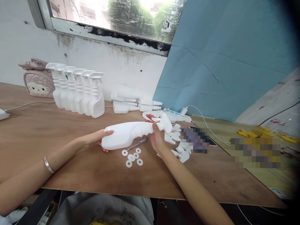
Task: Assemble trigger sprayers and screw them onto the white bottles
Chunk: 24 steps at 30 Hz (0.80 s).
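Tilted on its side above the table is a white spray bottle [126, 134], held between both hands. My left hand [105, 137] grips the bottle's base, thumb on the near face and fingers beneath. At the other end my right hand [156, 132] is closed around the neck, just below the white trigger head [165, 123]. Below the bottle lie several white ring washers [131, 157] and a screwdriver [140, 143] with a thin shaft. Loose white trigger heads [182, 151] are piled to the right of my right forearm.
A row of white spray bottles with heads [97, 97] stands at the back left, beside a pink pouch [38, 82]. Headless bottles [124, 107] lie stacked by the wall. Farther right are a power strip [175, 115], a phone [203, 137] and yellow items [257, 132].
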Available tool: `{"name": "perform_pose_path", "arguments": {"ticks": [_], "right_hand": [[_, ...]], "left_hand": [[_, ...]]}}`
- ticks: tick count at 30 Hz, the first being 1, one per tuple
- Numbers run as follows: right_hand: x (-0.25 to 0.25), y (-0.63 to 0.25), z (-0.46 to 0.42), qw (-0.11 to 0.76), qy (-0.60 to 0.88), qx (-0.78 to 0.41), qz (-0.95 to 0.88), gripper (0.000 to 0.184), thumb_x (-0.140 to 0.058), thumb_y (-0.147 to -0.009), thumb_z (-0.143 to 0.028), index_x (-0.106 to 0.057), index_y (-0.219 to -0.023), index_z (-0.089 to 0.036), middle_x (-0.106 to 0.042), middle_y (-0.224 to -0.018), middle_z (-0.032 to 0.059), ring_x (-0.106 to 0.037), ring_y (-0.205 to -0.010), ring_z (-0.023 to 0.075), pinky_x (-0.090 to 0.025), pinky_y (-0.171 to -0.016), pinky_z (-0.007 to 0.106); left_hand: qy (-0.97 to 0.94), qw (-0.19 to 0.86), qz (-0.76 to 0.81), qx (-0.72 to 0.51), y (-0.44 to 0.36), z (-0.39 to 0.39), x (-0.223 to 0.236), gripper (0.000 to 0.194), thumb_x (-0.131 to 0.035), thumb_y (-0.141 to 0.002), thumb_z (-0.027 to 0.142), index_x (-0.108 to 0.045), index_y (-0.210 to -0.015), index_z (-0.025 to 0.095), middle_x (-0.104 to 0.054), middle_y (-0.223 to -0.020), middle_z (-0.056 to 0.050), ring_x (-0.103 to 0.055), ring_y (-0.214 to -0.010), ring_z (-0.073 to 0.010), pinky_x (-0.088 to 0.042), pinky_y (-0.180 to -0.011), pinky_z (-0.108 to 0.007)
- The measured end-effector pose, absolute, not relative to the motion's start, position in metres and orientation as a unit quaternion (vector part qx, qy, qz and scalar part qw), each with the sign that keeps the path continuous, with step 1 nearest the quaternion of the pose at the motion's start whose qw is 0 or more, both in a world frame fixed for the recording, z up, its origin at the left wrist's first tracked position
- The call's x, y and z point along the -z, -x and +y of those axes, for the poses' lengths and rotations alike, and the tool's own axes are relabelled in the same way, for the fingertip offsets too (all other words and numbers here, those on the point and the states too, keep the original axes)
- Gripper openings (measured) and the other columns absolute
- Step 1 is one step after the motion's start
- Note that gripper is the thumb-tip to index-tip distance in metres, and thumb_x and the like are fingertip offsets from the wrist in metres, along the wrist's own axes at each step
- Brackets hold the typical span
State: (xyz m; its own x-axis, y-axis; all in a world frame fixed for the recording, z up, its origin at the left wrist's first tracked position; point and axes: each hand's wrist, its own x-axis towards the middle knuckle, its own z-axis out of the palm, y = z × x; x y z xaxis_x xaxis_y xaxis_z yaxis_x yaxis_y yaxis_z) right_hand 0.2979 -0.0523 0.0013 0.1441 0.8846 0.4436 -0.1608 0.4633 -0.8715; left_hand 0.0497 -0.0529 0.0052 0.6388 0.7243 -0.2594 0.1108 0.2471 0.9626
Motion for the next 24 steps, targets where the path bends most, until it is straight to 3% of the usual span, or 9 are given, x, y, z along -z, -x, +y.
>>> {"name": "perform_pose_path", "arguments": {"ticks": [8, 15, 18, 21, 24], "right_hand": [[0.009, -0.298, -0.047, 0.660, 0.357, -0.443, -0.492, 0.035, -0.055, -0.068, -0.053, -0.061, -0.078, -0.020, -0.063, -0.088, 0.0044, -0.057, -0.082, 0.0198, -0.046, -0.071, 0.032], [0.004, -0.296, -0.052, 0.676, 0.273, -0.478, -0.490, 0.037, -0.059, -0.071, -0.045, -0.055, -0.100, -0.021, -0.063, -0.096, 0.0035, -0.058, -0.085, 0.0186, -0.046, -0.074, 0.033], [0.004, -0.295, -0.053, 0.677, 0.271, -0.473, -0.495, 0.042, -0.058, -0.070, -0.050, -0.055, -0.100, -0.022, -0.063, -0.099, 0.0043, -0.056, -0.094, 0.0201, -0.045, -0.080, 0.034], [0.004, -0.293, -0.054, 0.674, 0.267, -0.469, -0.504, 0.046, -0.057, -0.069, -0.053, -0.053, -0.104, -0.024, -0.061, -0.104, 0.0042, -0.054, -0.101, 0.0211, -0.045, -0.082, 0.036], [0.004, -0.290, -0.055, 0.672, 0.267, -0.471, -0.506, 0.046, -0.057, -0.071, -0.050, -0.049, -0.109, -0.025, -0.061, -0.105, 0.0038, -0.052, -0.104, 0.0218, -0.046, -0.082, 0.037]], "left_hand": [[-0.572, 0.698, 0.378, -0.206, -0.047, -0.046, 0.003, 0.053, -0.047, -0.080, 0.051, -0.039, -0.118, 0.015, -0.063, -0.068, -0.008, -0.058, -0.050, -0.0166, -0.045, -0.039, -0.022], [-0.570, 0.676, 0.416, -0.212, -0.048, -0.048, 0.000, 0.051, -0.047, -0.078, 0.054, -0.048, -0.106, 0.011, -0.061, -0.063, -0.007, -0.055, -0.046, -0.0146, -0.041, -0.036, -0.019], [-0.566, 0.667, 0.424, -0.236, -0.050, -0.048, 0.003, 0.054, -0.048, -0.077, 0.054, -0.040, -0.113, 0.013, -0.059, -0.064, -0.005, -0.053, -0.045, -0.0136, -0.039, -0.035, -0.019], [-0.572, 0.616, 0.431, -0.328, -0.051, -0.043, 0.008, 0.065, -0.052, -0.075, 0.052, -0.023, -0.123, 0.020, -0.056, -0.079, -0.005, -0.053, -0.049, -0.0130, -0.039, -0.037, -0.020], [-0.631, 0.489, 0.412, -0.439, -0.049, -0.035, 0.013, 0.079, -0.059, -0.068, 0.051, -0.015, -0.127, 0.023, -0.047, -0.107, -0.010, -0.056, -0.082, -0.0202, -0.049, -0.059, -0.029]]}}
